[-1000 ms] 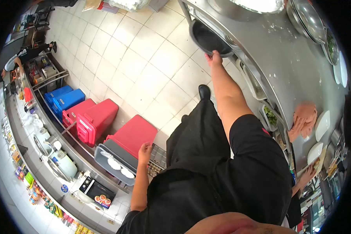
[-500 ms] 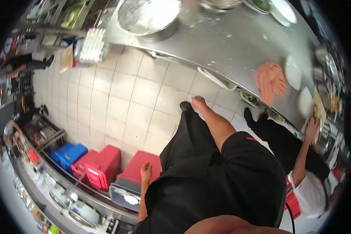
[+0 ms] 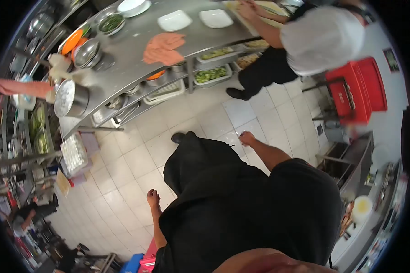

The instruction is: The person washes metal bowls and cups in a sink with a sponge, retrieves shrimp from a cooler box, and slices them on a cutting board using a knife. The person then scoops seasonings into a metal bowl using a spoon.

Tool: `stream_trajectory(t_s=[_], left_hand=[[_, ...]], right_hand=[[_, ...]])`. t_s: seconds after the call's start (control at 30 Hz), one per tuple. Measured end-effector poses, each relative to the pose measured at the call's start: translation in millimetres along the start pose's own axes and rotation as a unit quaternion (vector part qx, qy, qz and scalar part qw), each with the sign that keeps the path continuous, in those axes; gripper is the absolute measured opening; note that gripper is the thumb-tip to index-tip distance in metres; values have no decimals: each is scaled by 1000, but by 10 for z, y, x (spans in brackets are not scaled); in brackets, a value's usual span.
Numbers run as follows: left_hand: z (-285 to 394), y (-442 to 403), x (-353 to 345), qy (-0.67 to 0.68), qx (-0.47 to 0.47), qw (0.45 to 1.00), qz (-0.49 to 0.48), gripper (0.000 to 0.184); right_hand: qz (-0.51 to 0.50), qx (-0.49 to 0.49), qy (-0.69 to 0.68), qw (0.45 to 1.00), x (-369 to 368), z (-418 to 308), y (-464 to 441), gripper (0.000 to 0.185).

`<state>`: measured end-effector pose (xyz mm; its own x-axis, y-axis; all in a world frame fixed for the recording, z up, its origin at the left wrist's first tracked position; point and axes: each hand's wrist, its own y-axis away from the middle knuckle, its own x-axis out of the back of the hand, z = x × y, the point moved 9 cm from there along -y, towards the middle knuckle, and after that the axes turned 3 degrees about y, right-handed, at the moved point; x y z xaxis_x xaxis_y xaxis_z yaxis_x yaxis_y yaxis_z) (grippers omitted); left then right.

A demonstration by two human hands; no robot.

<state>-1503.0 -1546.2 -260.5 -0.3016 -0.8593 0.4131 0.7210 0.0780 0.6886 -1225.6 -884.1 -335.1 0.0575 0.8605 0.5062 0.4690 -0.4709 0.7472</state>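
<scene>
My left hand (image 3: 153, 199) hangs low over the tiled floor, its fingers loosely curled and slightly apart, with nothing visible in it. My right hand (image 3: 247, 138) is held forward beside my black apron (image 3: 205, 164), fingers loosely bent and seemingly empty. Neither hand touches anything. Beyond the right hand stands the steel counter (image 3: 127, 57). An orange cloth (image 3: 164, 48) lies crumpled near its edge, with two white dishes, one of them a square plate (image 3: 174, 21), behind it.
A co-worker in a white top (image 3: 323, 41) works at the counter's far right end. Below it, a tub of cut green vegetables (image 3: 210, 75) sits on a shelf. A red bin (image 3: 351, 95) stands at right, a large metal pot (image 3: 71, 98) at left. Floor tiles (image 3: 123, 191) surround me.
My view has turned right: the counter and cloth have shifted left, and the co-worker appears at upper right. The red bins at lower left have mostly left view. My hands remain empty.
</scene>
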Motion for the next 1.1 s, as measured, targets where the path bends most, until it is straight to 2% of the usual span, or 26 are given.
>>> stream_trajectory(t_s=[0.03, 0.07, 0.1, 0.17, 0.23, 0.27, 0.33, 0.37, 0.43, 0.5, 0.53, 0.57, 0.6, 0.67, 0.8, 0.87, 0.9, 1.0, 1.1], left_hand=[[-2, 49, -109, -12, -15, 1000, -8, 30], [-14, 134, -262, -40, -23, 999, -29, 30], [40, 184, -438, -68, -35, 996, -48, 30], [144, 242, -819, -118, -58, 989, -72, 30], [339, 533, -1279, -158, -105, 976, -110, 31], [395, 606, -1572, -235, -231, 923, -198, 33], [356, 645, -1931, -285, -191, 922, -182, 36], [320, 635, -2101, -297, -193, 915, -194, 37], [343, 591, -2508, -320, -204, 899, -220, 38], [691, 963, -2944, -372, -253, 869, -209, 39], [842, 1162, -3167, -398, -275, 851, -205, 39], [692, 905, -3537, -488, -347, 763, -244, 39], [759, 935, -3962, -483, -357, 758, -254, 39], [976, 1157, -4516, -485, -368, 746, -269, 38], [1673, 1801, -5729, -475, -396, 726, -301, 36], [2205, 2325, -6322, -426, -336, 784, -303, 34], [2441, 2559, -6637, -401, -306, 808, -304, 33], [2857, 2796, -7546, -370, -351, 782, -359, 30], [2945, 2756, -8270, -420, -331, 743, -402, 30]], right_hand=[[-26, 6, 69, 997, -62, 416, 317, 25], [-65, 60, 216, 972, -271, 943, 461, 26], [-96, 17, 225, 969, -301, 1293, 812, 26], [-135, -145, 147, 969, -171, 1780, 1603, 24], [-137, -235, 52, 961, -200, 2403, 1812, 22], [-200, -135, 111, 964, -377, 2767, 1606, 23], [-110, -181, 22, 977, -95, 2906, 1674, 24], [-39, -227, -99, 968, 89, 2906, 1729, 24], [32, -190, -177, 965, 492, 2790, 1670, 26], [81, -139, -196, 967, 998, 2694, 1607, 38], [188, -18, -68, 980, 1295, 2710, 1405, 44], [203, -15, -150, 968, 1429, 2902, 1331, 47], [275, 38, -73, 958, 1825, 2841, 1456, 47], [219, -60, -223, 948, 2258, 3157, 1543, 47], [311, -84, -179, 930, 3100, 3943, 1813, 45], [326, -119, -169, 922, 3490, 4224, 1836, 44], [353, -98, -170, 915, 3757, 4204, 1882, 44], [361, -44, -238, 900, 4477, 3950, 1862, 44], [390, 20, -261, 883, 5216, 3592, 1931, 44]])
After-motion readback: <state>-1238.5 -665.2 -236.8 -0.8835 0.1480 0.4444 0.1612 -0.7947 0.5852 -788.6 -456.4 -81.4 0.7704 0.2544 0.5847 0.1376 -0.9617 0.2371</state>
